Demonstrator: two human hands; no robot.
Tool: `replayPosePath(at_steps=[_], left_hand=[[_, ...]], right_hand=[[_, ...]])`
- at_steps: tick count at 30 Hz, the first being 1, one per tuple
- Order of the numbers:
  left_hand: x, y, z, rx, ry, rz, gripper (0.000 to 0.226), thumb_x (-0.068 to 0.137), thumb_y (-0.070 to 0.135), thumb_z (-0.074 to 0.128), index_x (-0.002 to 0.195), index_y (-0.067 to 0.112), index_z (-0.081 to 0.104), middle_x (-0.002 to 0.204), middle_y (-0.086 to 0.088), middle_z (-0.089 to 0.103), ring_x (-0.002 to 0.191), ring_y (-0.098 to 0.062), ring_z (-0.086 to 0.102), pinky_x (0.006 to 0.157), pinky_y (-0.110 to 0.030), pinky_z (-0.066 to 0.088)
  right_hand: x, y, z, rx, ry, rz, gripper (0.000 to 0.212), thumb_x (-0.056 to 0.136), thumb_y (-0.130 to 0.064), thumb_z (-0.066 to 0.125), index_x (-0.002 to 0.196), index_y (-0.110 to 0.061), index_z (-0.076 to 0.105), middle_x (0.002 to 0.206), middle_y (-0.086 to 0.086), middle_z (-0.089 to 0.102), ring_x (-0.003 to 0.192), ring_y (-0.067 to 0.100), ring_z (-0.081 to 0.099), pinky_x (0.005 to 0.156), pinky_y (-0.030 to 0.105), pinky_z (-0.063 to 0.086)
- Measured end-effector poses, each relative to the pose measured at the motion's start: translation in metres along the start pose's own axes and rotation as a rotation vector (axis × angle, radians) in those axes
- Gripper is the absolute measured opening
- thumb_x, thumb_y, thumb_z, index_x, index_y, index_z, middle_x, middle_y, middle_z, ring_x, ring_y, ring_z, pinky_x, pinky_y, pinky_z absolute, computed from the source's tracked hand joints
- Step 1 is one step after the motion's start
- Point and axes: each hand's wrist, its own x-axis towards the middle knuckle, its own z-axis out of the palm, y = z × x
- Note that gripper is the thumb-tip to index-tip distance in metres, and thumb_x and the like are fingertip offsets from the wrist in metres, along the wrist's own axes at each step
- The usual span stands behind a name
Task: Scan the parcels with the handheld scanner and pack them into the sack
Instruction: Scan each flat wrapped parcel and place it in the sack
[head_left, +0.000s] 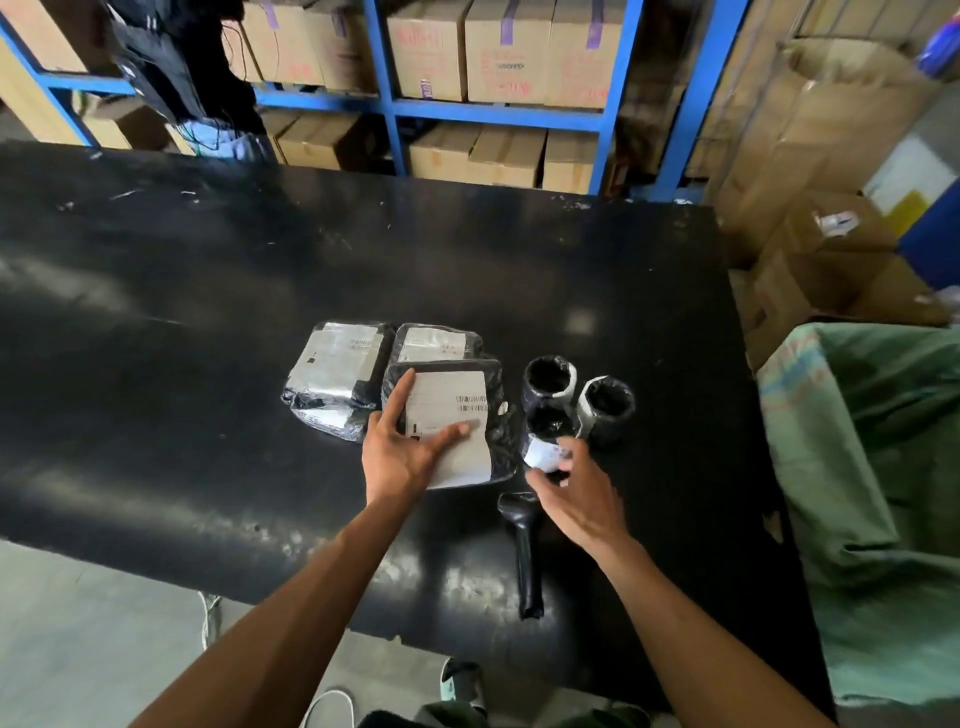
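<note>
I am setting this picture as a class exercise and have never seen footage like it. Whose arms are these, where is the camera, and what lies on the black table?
There is no machine here. The camera sits on a person's head, looking down at their bare hands. The left hand rests on a flat parcel with a barcode label. The right hand reaches open toward a small round parcel; it holds nothing firmly. The black handheld scanner lies on the table. More parcels lie behind. The green sack waits on the right.

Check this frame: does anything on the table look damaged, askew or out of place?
Nothing stands out. The flat parcels and three cylindrical parcels sit grouped mid-table, the scanner lies flat beside them, the green sack stands open at the table's right edge.
</note>
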Motion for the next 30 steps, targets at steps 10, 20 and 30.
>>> replayPosePath(at_steps=[10, 20, 30], left_hand=[[-0.036, 0.071, 0.160, -0.252, -0.229, -0.005, 0.041, 0.088, 0.065, 0.062, 0.126, 0.051, 0.063, 0.117, 0.017, 0.071, 0.110, 0.000, 0.066, 0.094, -0.024, 0.054], [-0.060, 0.174, 0.365, 0.039, -0.610, 0.113, 0.053, 0.097, 0.074, 0.021, 0.148, 0.066, 0.011, 0.134, 0.006, 0.057, 0.123, -0.018, 0.053, 0.107, -0.040, 0.040], [-0.094, 0.200, 0.532, 0.425, -0.705, 0.032, 0.070, 0.099, 0.069, 0.018, 0.159, 0.040, -0.005, 0.161, -0.025, 0.021, 0.137, -0.051, 0.038, 0.112, -0.056, 0.031]], right_hand=[[0.031, 0.039, -0.132, 0.463, -0.041, -0.157, 0.113, 0.069, -0.049, 0.091, 0.152, -0.060, 0.015, 0.134, -0.030, 0.057, 0.123, -0.007, 0.058, 0.105, 0.025, 0.048], [0.049, 0.180, -0.329, 0.572, 0.328, -0.078, 0.099, 0.086, -0.007, 0.080, 0.160, -0.035, 0.020, 0.140, 0.002, 0.060, 0.119, 0.013, 0.063, 0.079, 0.013, 0.057], [0.071, 0.340, -0.421, 0.427, 0.235, 0.175, 0.105, 0.085, -0.015, 0.082, 0.164, -0.028, 0.014, 0.144, -0.007, 0.053, 0.127, 0.014, 0.055, 0.095, 0.025, 0.050]])
